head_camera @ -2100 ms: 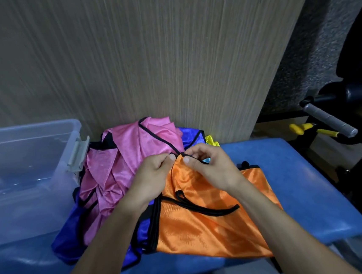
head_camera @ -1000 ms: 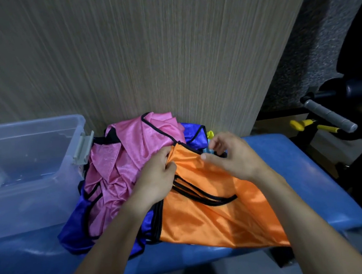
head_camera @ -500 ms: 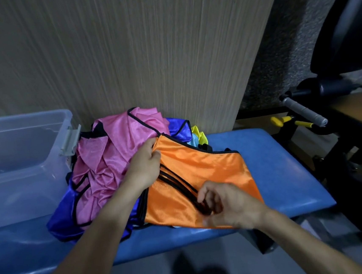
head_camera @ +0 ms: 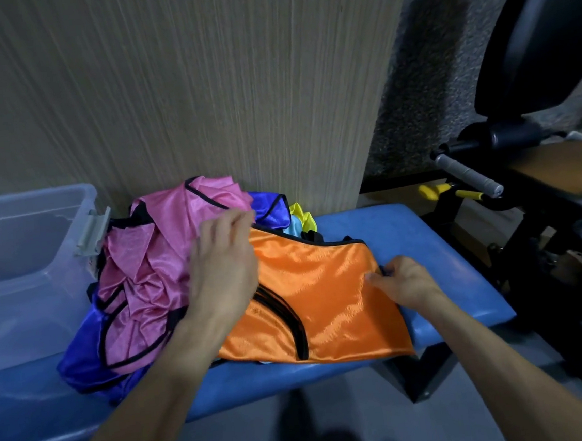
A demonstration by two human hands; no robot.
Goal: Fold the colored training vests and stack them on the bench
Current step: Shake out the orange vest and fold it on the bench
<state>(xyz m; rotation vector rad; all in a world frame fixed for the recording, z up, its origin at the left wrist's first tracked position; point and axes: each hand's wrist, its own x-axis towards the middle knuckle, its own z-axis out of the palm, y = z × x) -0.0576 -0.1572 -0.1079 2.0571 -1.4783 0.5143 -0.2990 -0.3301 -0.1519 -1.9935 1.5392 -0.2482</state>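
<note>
Scanning from the left, you have the clear plastic storage bin [head_camera: 27,267] sitting on the blue padded bench [head_camera: 440,270], and just right of it the heap of unfolded vests: the crumpled pink satin vest with black trim [head_camera: 146,280] lying on a royal-blue vest [head_camera: 83,364], with a scrap of yellow fabric [head_camera: 303,217] showing at the far side by the wood-grain wall panel [head_camera: 198,87].

Your left hand [head_camera: 223,266] has changed most. A second ago it pinched the far-left corner of the shiny orange vest with black binding [head_camera: 325,298]; now its fingers are spread and lifted, blurred, over the seam where pink meets orange. Whether it touches the cloth, I cannot tell.

Your right hand [head_camera: 405,282] has travelled from the far edge, across the near side, to the right edge of the orange vest, where its fingers are curled and pinching the cloth.

The orange vest now lies flat on the bench, doubled over, its black straps tucked in near the left. I judge this means the fold is partly made: one more fold looks due, and the pile at left is still untouched.

At the far right stands black gym equipment [head_camera: 543,196] with a grey grip handle [head_camera: 470,174].

No brand, label or writing can be read anywhere.
</note>
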